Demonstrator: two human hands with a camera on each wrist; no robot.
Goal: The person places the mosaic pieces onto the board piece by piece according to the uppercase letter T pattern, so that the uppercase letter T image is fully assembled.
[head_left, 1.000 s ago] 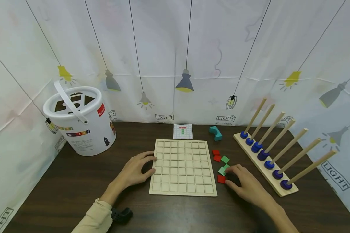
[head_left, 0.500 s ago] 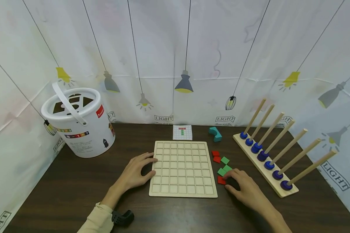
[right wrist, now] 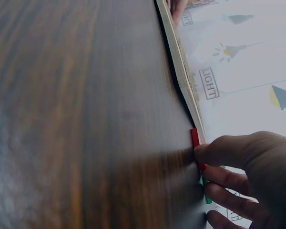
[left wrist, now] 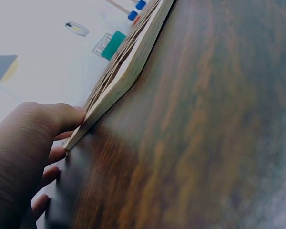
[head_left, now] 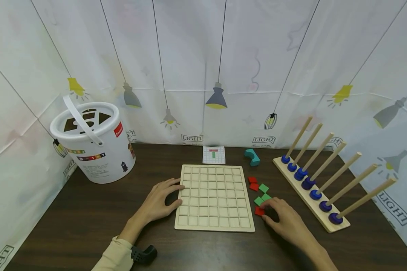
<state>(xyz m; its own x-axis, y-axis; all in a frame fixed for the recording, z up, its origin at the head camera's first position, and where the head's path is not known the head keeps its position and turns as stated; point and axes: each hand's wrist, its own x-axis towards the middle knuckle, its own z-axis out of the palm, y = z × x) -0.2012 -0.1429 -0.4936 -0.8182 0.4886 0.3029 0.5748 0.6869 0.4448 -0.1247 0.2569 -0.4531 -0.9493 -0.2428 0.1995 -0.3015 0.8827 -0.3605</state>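
A pale wooden grid board [head_left: 213, 197] lies in the middle of the dark table, its squares bare. My left hand [head_left: 162, 199] rests at its left edge, thumb and fingertips touching the rim and fingers relaxed; in the left wrist view the thumb [left wrist: 69, 117] lies against the board's side. To the right of the board, my right hand [head_left: 285, 218] pinches a red square tile [head_left: 259, 211] between thumb and index finger. Several green tiles [head_left: 263, 188] lie just beyond that hand, and two more red tiles [head_left: 253, 180] lie farther back.
A small pattern card [head_left: 213, 155] with a red and green T stands behind the board. Beside it lies a teal arched block [head_left: 252, 157]. A peg rack [head_left: 312, 194] with blue rings stands at the right, a white lidded bucket [head_left: 101, 162] at the back left.
My right hand has drawn back slightly toward me, its index finger moving from the green tiles to the nearest red tile. The left hand has stayed at the board's edge.
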